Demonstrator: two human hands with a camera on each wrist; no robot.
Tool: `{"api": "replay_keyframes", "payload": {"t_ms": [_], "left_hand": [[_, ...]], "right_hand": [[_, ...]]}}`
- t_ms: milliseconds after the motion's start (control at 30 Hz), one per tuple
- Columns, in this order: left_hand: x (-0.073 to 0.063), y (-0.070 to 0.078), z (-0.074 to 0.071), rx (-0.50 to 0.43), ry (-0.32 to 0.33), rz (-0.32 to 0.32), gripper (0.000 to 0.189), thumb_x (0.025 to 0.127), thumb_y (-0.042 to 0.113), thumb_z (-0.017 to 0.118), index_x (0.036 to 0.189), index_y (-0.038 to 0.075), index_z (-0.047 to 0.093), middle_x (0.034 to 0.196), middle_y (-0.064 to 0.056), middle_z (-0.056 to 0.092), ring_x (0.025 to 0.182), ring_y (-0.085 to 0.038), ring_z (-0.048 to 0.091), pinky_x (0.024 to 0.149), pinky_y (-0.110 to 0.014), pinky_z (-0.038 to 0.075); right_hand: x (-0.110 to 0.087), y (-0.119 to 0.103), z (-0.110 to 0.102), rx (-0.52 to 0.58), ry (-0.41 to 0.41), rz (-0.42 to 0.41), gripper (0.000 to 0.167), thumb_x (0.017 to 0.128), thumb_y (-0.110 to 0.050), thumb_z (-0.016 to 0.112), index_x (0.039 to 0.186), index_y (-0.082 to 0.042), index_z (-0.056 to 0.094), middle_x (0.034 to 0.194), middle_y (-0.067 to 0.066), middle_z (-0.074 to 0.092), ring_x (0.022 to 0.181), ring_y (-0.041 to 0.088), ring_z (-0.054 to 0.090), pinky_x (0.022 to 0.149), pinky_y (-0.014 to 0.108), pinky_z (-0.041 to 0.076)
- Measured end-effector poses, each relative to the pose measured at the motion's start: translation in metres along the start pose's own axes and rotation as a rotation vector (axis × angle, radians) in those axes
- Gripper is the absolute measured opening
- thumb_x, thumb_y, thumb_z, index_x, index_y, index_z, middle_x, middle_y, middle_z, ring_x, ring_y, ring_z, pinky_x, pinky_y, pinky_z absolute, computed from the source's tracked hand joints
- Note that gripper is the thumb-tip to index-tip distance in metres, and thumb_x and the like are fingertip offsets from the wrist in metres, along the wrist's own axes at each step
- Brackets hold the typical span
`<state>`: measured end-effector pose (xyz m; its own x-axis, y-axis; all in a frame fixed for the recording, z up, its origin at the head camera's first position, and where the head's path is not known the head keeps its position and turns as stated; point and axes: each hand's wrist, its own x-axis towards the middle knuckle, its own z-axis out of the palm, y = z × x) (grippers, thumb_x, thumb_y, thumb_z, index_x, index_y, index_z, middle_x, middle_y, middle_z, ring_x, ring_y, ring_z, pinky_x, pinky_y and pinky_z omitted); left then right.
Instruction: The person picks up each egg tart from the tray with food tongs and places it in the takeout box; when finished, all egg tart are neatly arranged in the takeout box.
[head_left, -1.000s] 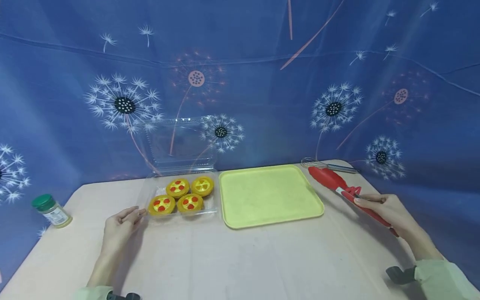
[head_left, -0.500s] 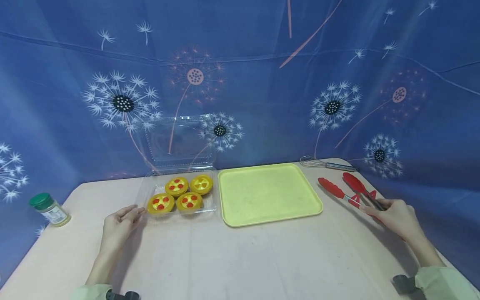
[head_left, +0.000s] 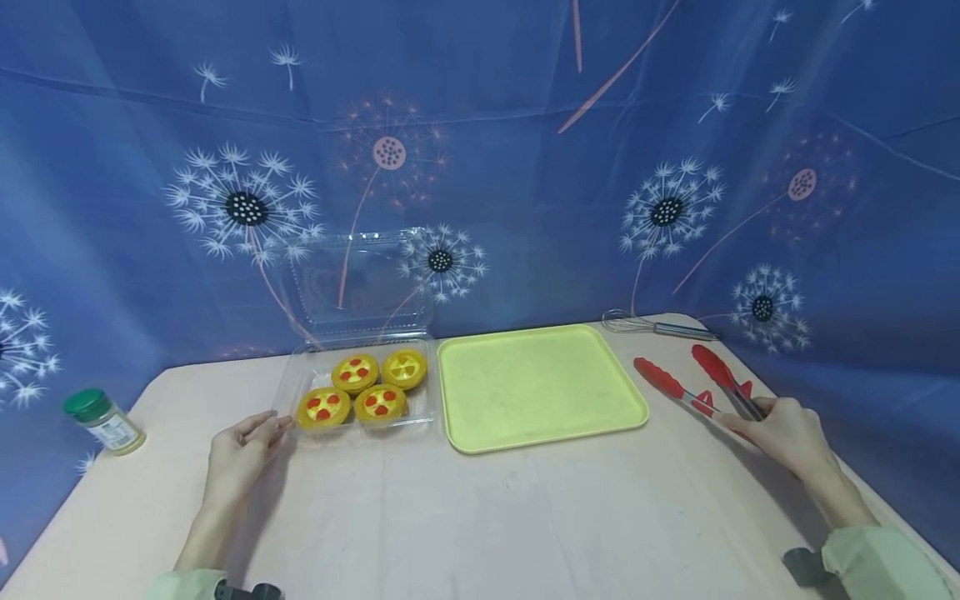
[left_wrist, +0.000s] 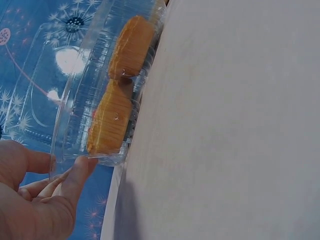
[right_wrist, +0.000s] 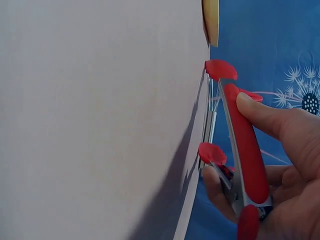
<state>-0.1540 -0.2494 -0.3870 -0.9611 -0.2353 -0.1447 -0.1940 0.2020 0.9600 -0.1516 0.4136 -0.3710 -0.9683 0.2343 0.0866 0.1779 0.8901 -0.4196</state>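
My right hand (head_left: 789, 440) holds red-tipped tongs (right_wrist: 245, 142) by the handles, thumb on one arm and fingers round the other. The tongs' two red heads stand spread apart, to the right of the yellow tray (head_left: 540, 387). At the left, my left hand (head_left: 242, 450) pinches the front left corner of a clear plastic clamshell container (left_wrist: 65, 120) between thumb and fingers. Its lid (head_left: 360, 283) stands raised at the back. Inside sit several yellow egg tarts (head_left: 381, 403), most with red spots on top.
A whisk (head_left: 660, 326) lies at the table's back right edge, behind the tongs. A green-capped jar (head_left: 108, 423) stands at the left edge. Close behind the table (head_left: 480, 525) hangs a blue dandelion-print cloth (head_left: 525, 192).
The tongs have gone from closed to spread, their heads now apart and turned slightly to the right. My left hand keeps its place at the container's corner.
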Motion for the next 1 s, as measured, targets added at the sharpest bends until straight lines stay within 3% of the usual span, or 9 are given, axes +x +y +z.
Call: {"api": "replay_keyframes", "payload": {"t_ms": [400, 600, 767, 1000], "left_hand": [[0.000, 0.000, 0.000, -0.018, 0.011, 0.002, 0.049, 0.105, 0.012, 0.041, 0.142, -0.017, 0.031, 0.138, -0.027, 0.048, 0.084, 0.017, 0.056, 0.087, -0.010, 0.052], [0.001, 0.000, 0.000, -0.034, 0.006, 0.000, 0.049, 0.105, 0.012, 0.040, 0.143, -0.017, 0.030, 0.139, -0.029, 0.045, 0.084, 0.016, 0.056, 0.089, -0.012, 0.052], [0.000, 0.001, 0.000, -0.022, -0.001, -0.008, 0.049, 0.105, 0.013, 0.039, 0.144, -0.016, 0.030, 0.142, -0.030, 0.043, 0.085, 0.017, 0.056, 0.090, -0.012, 0.052], [0.001, 0.000, -0.001, -0.031, -0.020, -0.006, 0.050, 0.105, 0.012, 0.040, 0.143, -0.017, 0.029, 0.141, -0.030, 0.045, 0.085, 0.016, 0.056, 0.090, -0.012, 0.052]], "right_hand": [[0.011, -0.007, -0.007, -0.032, -0.191, 0.079, 0.055, 0.077, -0.052, 0.076, 0.066, -0.008, 0.046, 0.055, -0.004, 0.029, 0.048, 0.014, 0.034, 0.040, 0.026, 0.032], [0.014, -0.015, -0.005, -0.085, -0.206, 0.059, 0.055, 0.074, -0.047, 0.078, 0.064, -0.009, 0.041, 0.055, -0.004, 0.027, 0.050, 0.012, 0.029, 0.044, 0.024, 0.027], [0.014, -0.018, -0.006, -0.110, -0.231, 0.091, 0.054, 0.074, -0.045, 0.079, 0.070, -0.003, 0.045, 0.056, -0.002, 0.030, 0.050, 0.013, 0.033, 0.044, 0.024, 0.029], [0.017, -0.015, -0.008, -0.117, -0.279, 0.068, 0.056, 0.077, -0.047, 0.076, 0.076, 0.000, 0.044, 0.060, 0.001, 0.033, 0.053, 0.015, 0.036, 0.046, 0.025, 0.031]]}}
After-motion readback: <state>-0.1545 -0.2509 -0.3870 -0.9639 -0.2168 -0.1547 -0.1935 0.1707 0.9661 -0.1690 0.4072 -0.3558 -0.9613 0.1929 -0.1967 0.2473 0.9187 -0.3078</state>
